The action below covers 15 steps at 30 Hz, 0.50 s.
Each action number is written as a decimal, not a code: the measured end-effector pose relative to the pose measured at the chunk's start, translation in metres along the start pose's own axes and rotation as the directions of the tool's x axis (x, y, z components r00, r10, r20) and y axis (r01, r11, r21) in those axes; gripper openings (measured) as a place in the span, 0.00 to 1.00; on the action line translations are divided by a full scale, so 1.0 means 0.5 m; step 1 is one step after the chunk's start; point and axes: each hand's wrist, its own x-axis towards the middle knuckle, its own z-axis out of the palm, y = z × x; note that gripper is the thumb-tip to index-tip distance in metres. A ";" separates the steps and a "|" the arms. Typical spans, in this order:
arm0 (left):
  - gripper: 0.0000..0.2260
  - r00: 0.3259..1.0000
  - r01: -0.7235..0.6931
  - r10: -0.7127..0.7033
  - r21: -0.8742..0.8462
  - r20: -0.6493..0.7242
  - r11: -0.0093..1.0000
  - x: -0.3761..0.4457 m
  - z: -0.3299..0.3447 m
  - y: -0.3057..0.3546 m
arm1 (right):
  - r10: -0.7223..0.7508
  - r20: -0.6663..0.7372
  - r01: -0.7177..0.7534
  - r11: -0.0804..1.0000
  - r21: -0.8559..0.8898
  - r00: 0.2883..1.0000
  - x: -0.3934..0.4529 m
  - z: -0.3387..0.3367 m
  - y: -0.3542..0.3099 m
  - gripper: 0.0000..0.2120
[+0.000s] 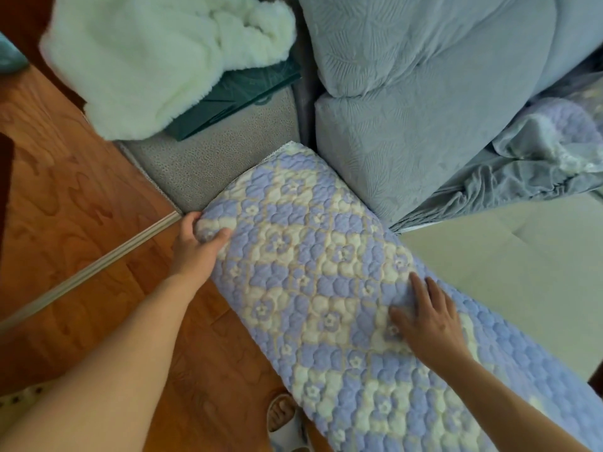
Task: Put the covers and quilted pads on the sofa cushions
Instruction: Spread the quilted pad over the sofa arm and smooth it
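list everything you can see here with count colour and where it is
quilted pad: 1, lilac and cream flower pattern, laid over the long cushion at centre
covered cushions: 2, grey-blue, stacked at upper right
loose cover: 1, grey-blue, crumpled at right beside the cushions
second quilted pad: 1, lilac, bunched at far right
fluffy blanket: 1, pale mint white, upper left
dark bag: 1, dark teal, under the blanket
sofa base: 1, grey, beside the pad's far end
floor: brown wood, left
slipper: 1, white, bottom centre
left hand: grips the pad's corner
right hand: flat on the pad
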 end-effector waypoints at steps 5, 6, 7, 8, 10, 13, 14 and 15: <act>0.33 0.971 -0.112 0.232 0.742 -0.060 0.661 -0.079 0.052 0.071 | -0.029 0.112 0.031 0.999 -0.018 0.993 0.004 -0.047 0.000 0.37; 0.35 0.922 -0.253 0.388 0.774 0.011 0.580 -0.111 0.079 0.085 | -0.047 0.117 0.049 0.999 -0.013 0.992 0.003 -0.059 0.012 0.35; 0.35 0.859 -0.399 0.500 0.749 0.105 0.528 -0.148 0.112 0.100 | -0.054 0.103 0.054 0.999 0.002 0.993 0.003 -0.069 0.030 0.33; 0.34 0.814 -0.516 0.539 0.692 0.214 0.504 -0.183 0.152 0.108 | -0.045 0.078 0.043 0.999 0.023 0.996 -0.002 -0.079 0.054 0.31; 0.29 0.783 -0.617 0.477 0.591 0.398 0.520 -0.257 0.236 0.108 | 0.044 0.037 -0.047 0.997 0.068 0.998 -0.016 -0.093 0.116 0.29; 0.27 0.710 -0.704 0.396 0.568 0.583 0.427 -0.357 0.333 0.063 | 0.208 0.018 -0.209 0.973 0.099 0.978 -0.049 -0.096 0.252 0.26; 0.27 0.680 -0.733 0.393 0.567 0.619 0.374 -0.383 0.356 0.045 | 0.266 0.023 -0.267 0.958 0.100 0.964 -0.058 -0.099 0.305 0.27; 0.27 0.656 -0.754 0.398 0.564 0.641 0.336 -0.406 0.376 0.034 | 0.320 0.046 -0.323 0.941 0.099 0.946 -0.063 -0.097 0.364 0.28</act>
